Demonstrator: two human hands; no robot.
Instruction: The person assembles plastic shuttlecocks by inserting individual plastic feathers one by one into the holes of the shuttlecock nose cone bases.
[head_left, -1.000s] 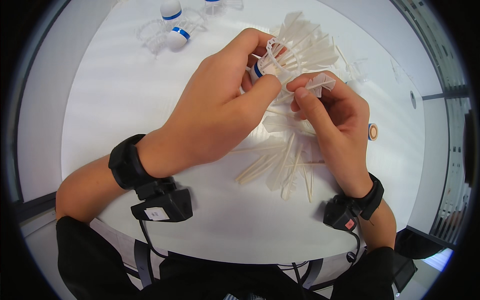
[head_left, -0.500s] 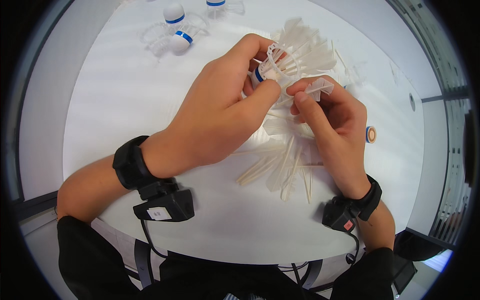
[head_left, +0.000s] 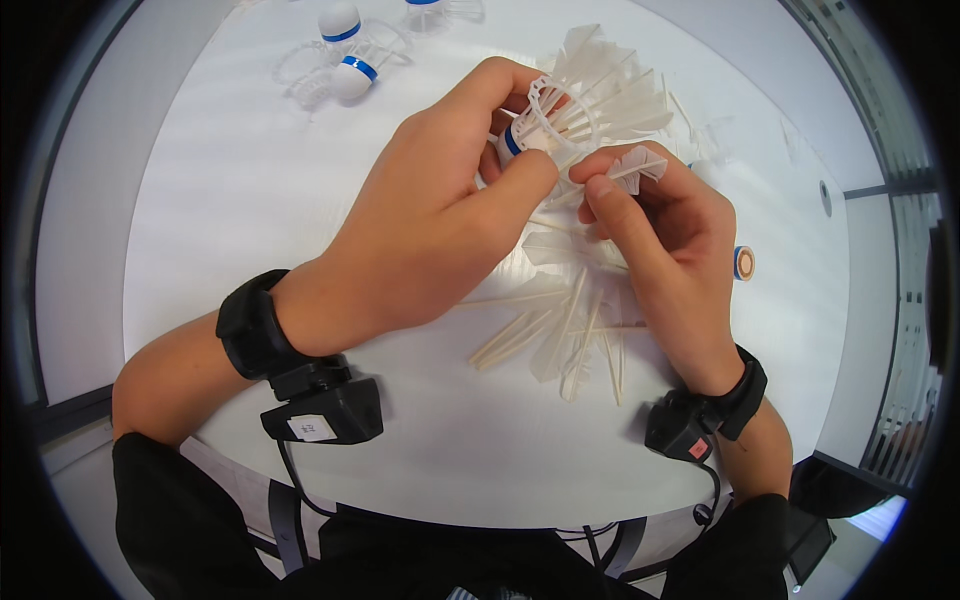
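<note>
Left hand: thumb and fingers closed around base of shuttlecock, over white table. Right hand: thumb and forefinger pinching small feather just beside it (contact unclear). Grips unchanged over past second; work shows no visible advance. Loose feathers lie nearer person.

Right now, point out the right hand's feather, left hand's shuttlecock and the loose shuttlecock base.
Feather [head_left: 636, 169]: head view, on its white vane.
Shuttlecock [head_left: 513, 140]: head view, on its blue band.
Loose shuttlecock base [head_left: 746, 263]: head view, on its round tan end.
</note>
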